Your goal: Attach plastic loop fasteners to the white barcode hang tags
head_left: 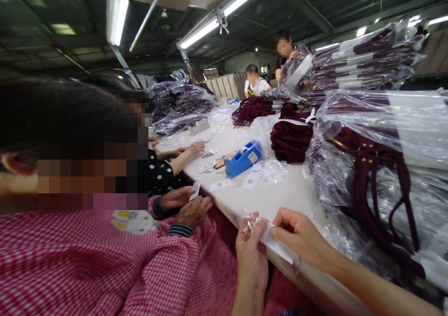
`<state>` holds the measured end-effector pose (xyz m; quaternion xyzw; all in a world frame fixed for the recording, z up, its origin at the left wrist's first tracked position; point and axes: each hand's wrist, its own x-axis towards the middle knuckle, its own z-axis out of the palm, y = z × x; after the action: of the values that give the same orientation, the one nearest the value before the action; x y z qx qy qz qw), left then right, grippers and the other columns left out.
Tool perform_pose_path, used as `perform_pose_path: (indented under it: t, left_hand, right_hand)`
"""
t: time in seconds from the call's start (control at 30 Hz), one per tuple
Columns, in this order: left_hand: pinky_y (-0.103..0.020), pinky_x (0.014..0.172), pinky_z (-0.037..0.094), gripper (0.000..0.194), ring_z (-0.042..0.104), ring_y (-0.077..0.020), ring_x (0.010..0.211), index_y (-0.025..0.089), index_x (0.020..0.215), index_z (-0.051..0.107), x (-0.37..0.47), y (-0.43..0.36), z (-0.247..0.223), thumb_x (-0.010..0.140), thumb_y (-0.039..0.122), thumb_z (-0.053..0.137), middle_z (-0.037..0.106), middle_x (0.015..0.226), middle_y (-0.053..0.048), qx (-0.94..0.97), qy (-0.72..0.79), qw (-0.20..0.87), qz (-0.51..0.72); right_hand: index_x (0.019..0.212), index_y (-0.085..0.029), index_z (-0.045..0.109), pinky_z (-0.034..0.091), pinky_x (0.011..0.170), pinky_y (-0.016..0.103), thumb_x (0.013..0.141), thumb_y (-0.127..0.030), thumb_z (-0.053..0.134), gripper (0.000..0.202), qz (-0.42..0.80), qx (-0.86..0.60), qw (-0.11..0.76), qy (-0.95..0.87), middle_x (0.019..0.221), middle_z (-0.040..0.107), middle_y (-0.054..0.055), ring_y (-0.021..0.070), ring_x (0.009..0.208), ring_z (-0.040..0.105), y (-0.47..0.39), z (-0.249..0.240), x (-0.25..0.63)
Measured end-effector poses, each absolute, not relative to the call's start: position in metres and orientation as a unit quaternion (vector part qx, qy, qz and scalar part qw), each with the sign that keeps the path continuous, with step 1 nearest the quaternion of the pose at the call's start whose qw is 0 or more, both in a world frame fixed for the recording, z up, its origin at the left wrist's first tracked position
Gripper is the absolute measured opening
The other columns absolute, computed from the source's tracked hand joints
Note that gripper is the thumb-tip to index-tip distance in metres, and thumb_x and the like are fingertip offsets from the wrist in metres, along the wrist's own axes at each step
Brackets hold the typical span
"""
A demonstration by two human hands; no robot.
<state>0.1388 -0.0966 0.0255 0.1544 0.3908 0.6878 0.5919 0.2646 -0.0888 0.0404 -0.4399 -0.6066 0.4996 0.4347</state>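
Near the table's front edge, my left hand [252, 246] holds a white printed tag [272, 242] between thumb and fingers, with a small clear plastic piece by its fingertips. From the right, my right hand [297, 234] pinches the tag's upper edge with thumb and forefinger. Beyond my hands, a blue tape dispenser [243, 159] stands on the white table [297, 190]. Loose labels [220, 185] and clear plastic scraps [276, 170] lie around it.
Maroon garments in clear plastic [367, 120] are piled high on the right, with a folded one [291, 141] beside them. Close on the left sits a person in a checked pink garment [140, 269], whose hands hold a tag. More people are farther along the table.
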Motion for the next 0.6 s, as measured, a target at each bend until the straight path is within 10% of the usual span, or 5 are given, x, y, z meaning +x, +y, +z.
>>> perform_pose_path:
  t: [0.27, 0.47, 0.6]
  left_hand:
    - [-0.023, 0.072, 0.053, 0.021, 0.067, -0.0141, 0.078, 0.019, 0.076, 0.066, 0.1367, -0.0953, 0.0201, 0.061, 0.014, 0.080, 0.073, 0.084, -0.002, 0.185, 0.339, 0.587, 0.711]
    - [-0.024, 0.075, 0.053, 0.020, 0.067, -0.0147, 0.083, 0.020, 0.078, 0.066, 0.1388, -0.0977, 0.0159, 0.064, 0.014, 0.079, 0.073, 0.089, 0.000, 0.131, 0.309, 0.634, 0.697]
    - [-0.032, 0.088, 0.051, 0.022, 0.063, -0.0213, 0.101, 0.016, 0.089, 0.070, 0.1413, -0.1006, 0.0187, 0.070, 0.024, 0.077, 0.071, 0.105, -0.010, 0.081, 0.296, 0.676, 0.670]
  right_hand:
    - [0.069, -0.019, 0.055, 0.034, 0.054, 0.022, 0.079, -0.017, 0.053, 0.011, 0.362, -0.470, 0.437, -0.677, 0.059, 0.052, -0.005, 0.0104, 0.055, 0.046, -0.0927, 0.0433, 0.2619]
    - [0.127, -0.024, 0.054, 0.043, 0.063, 0.024, 0.080, -0.014, 0.052, 0.048, 0.331, -0.394, 0.433, -0.740, 0.081, 0.067, 0.000, 0.0142, 0.065, 0.058, -0.0934, 0.0435, 0.2649]
    - [0.128, -0.024, 0.056, 0.046, 0.073, 0.027, 0.083, -0.011, 0.048, 0.048, 0.321, -0.337, 0.433, -0.772, 0.093, 0.069, 0.004, 0.0165, 0.077, 0.062, -0.0918, 0.0437, 0.2676]
